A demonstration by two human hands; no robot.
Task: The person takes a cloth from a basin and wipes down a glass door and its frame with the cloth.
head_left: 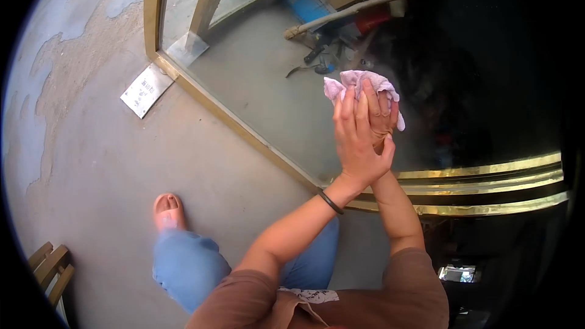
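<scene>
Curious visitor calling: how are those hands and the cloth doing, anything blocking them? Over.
Left hand overlapping right hand, both on pink cloth. Cloth crumpled, apparently against glass pane. No obstruction visible around it.

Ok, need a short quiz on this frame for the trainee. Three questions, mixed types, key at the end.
1. Multiple choice: what is at the person's left hand and right hand?
A) a green sponge
B) a pink cloth
C) a wooden brush
2. True or false: the left hand and right hand are well apart.
3. Short answer: which wrist wears the dark wristband?

Key:
1. B
2. False; they are together, the left hand overlapping the right hand in this view.
3. The left.
</scene>
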